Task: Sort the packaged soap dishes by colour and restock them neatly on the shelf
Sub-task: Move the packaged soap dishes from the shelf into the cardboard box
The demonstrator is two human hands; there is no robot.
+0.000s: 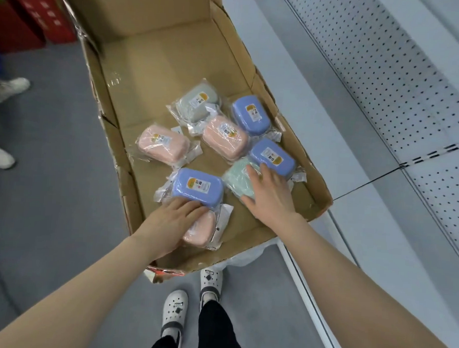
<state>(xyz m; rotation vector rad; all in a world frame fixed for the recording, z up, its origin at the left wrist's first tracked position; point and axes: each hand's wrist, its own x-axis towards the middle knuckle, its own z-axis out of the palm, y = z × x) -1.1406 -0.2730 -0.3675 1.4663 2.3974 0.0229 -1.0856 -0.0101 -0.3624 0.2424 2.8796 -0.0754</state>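
Green dish [236,181] in box [154,63] is overlaid by spread, relaxed right hand [271,194] fingers [253,176]; nearest blue dish [198,187], long axis crosswise, is touched by left hand [175,219] fingertips [195,205], laid over pink dish [198,234], grasp not determinable.

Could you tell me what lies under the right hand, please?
A mint-green packaged soap dish lies under the right hand. Its left part shows; the hand covers the rest, so no label can be seen.
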